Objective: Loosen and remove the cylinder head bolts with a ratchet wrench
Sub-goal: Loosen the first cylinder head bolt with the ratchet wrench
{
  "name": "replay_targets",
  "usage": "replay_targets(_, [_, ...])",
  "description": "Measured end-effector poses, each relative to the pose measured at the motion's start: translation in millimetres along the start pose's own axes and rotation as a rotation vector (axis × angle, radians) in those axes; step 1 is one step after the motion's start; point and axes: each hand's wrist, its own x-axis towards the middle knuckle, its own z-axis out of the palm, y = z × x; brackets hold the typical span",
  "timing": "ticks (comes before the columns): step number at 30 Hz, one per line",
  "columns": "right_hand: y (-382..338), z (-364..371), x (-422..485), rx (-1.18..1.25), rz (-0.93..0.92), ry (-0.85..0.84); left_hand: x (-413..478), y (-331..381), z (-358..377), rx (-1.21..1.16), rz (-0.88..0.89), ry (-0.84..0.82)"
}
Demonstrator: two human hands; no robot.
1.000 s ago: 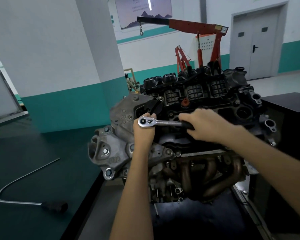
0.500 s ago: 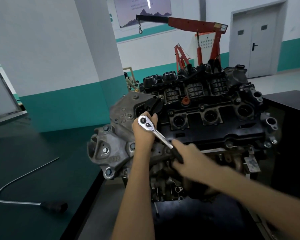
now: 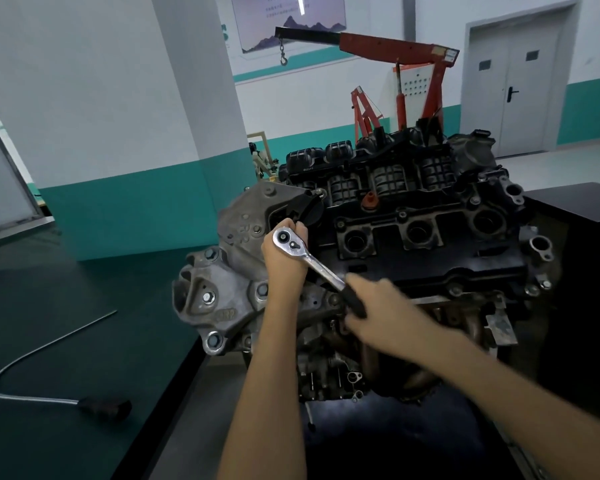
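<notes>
Left hand [image 3: 285, 263], right hand [image 3: 381, 308] grip 1 ratchet wrench [image 3: 314, 262] atop 1 engine [image 3: 437, 268]

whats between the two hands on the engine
Head view: the chrome shank of the ratchet wrench runs from the left hand to the right hand.

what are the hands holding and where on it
Both hold the ratchet wrench: the right hand grips its black handle, the left hand wraps around its head.
</notes>
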Motion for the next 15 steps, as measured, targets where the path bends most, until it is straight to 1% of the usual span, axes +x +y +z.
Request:
replay_targets(2, [-19.6,34.9,-10.7,0.245,0.065,0.037,-1.7,0.1,-0.3,0.043,0.029,-0.001])
replay_targets(3, [-28.7,48.8,-12.7,0.315,0.094,0.075,-3.2,0.4,-1.1,0.063,0.052,-0.008])
replay_targets(5, [-36.7,62.1,-14.0,0.369,0.110,0.100,-4.4,0.0,-3.2,0.090,0.079,-0.026])
replay_targets(7, [-26.2,48.6,-11.5,0.330,0.082,0.053,-2.4,-1.9,-4.2,0.095,0.046,-0.040])
replay_targets(10, [5.8,-10.2,6.2,0.116,-0.061,-0.111,1.6,-2.8,-6.5,0.107,-0.004,-0.080])
replay_targets(12, [19.4,-58.3,33.0,-0.170,-0.166,-0.197,2.2,-3.3,-7.4,0.078,-0.013,-0.126])
replay_targets(14, [22.2,-94.9,63.3,-0.492,-0.263,-0.227,0.4,-2.0,-6.3,0.077,-0.017,-0.157])
replay_targets(15, [21.1,-105.0,75.8,-0.593,-0.302,-0.218,0.4,-1.3,-5.4,0.092,-0.013,-0.153])
